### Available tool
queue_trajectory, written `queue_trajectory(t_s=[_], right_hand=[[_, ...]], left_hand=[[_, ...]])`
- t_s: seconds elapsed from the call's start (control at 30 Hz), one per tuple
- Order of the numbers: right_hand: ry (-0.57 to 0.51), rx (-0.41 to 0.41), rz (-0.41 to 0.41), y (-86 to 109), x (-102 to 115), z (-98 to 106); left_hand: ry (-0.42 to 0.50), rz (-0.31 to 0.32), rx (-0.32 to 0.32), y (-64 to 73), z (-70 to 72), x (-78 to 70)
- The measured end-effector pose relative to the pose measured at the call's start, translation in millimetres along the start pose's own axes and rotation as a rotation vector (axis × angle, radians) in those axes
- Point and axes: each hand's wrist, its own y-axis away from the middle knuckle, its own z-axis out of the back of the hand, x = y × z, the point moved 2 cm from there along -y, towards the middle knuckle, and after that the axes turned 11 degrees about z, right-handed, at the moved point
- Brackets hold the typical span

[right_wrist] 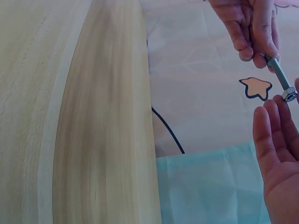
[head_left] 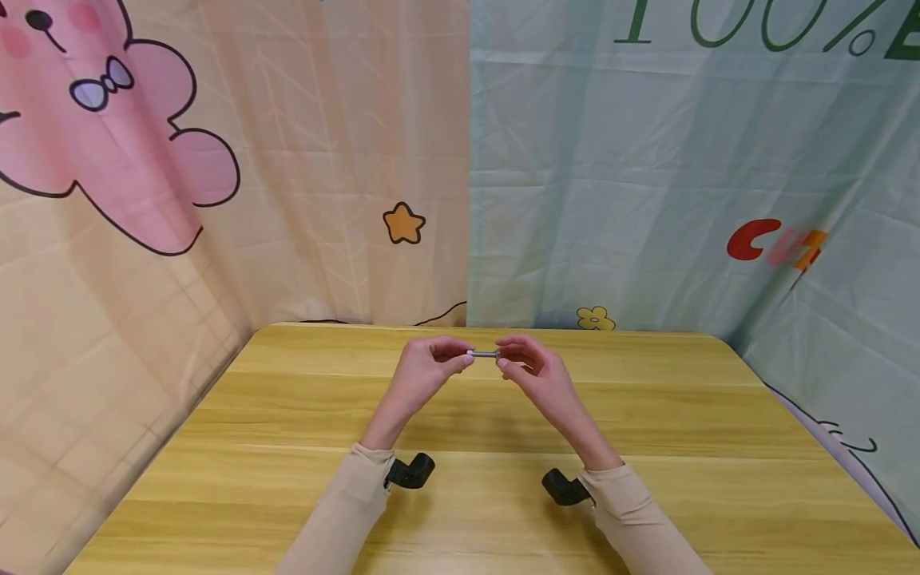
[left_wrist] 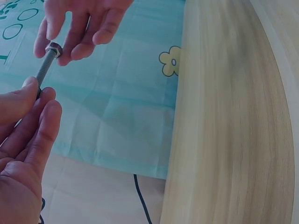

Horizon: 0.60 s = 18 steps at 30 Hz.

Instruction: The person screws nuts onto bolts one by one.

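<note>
The left hand (head_left: 424,363) pinches one end of a metal bolt (head_left: 483,354) between thumb and fingers. At the bolt's other end sits a nut (right_wrist: 289,94), and the right hand (head_left: 535,371) has its thumb and fingers set narrowly about it, fingertips touching; its remaining fingers are spread loosely. The bolt is held in the air, lying roughly level from hand to hand, above the desk (head_left: 474,431) and near the middle of its far edge. Printed cloth (head_left: 345,160) hangs behind that edge.
</note>
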Motion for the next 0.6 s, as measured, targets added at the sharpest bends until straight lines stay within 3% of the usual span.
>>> queue_trajectory(t_s=[0.23, 0.47, 0.6], right_hand=[[0.015, 0.020, 0.021, 0.1, 4, 1], [0.002, 0.036, -0.023, 0.5, 32, -2], [0.026, 0.030, -0.051, -0.8, 17, -1]], left_hand=[[0.006, -0.017, 0.018, 0.5, -0.1, -0.8], [-0.005, -0.015, 0.013, 0.8, -0.9, -1.0], [-0.007, -0.014, 0.018, 0.9, -1.6, -1.1]])
